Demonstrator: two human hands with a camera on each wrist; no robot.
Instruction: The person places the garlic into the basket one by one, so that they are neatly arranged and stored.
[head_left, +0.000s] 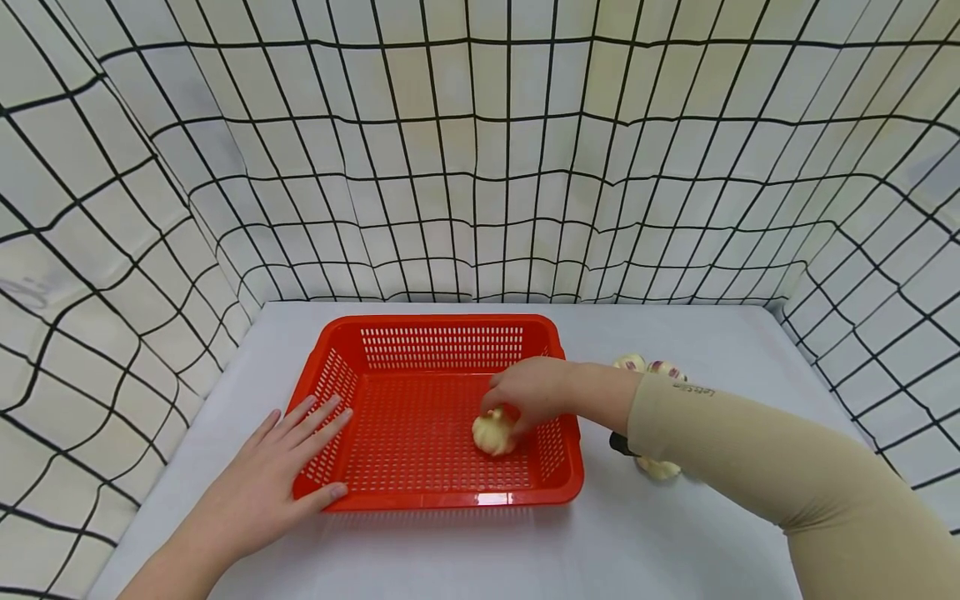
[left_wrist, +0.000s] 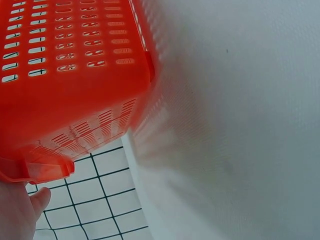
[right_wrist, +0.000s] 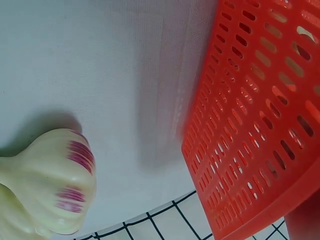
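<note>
Garlic [head_left: 491, 434] is inside the basket [head_left: 420, 501], right of centre; whether it touches bottom, you cannot tell. Your right hand [head_left: 531, 390] pinches it near the top. Your left hand [head_left: 273, 475] lies fingers apart over the basket's left side, clamped on nothing. 2 risks noted: rounded garlic could roll if released high; your right forearm [head_left: 720, 429], low over the loose bulbs [head_left: 658, 468] at right, could knock them.
</note>
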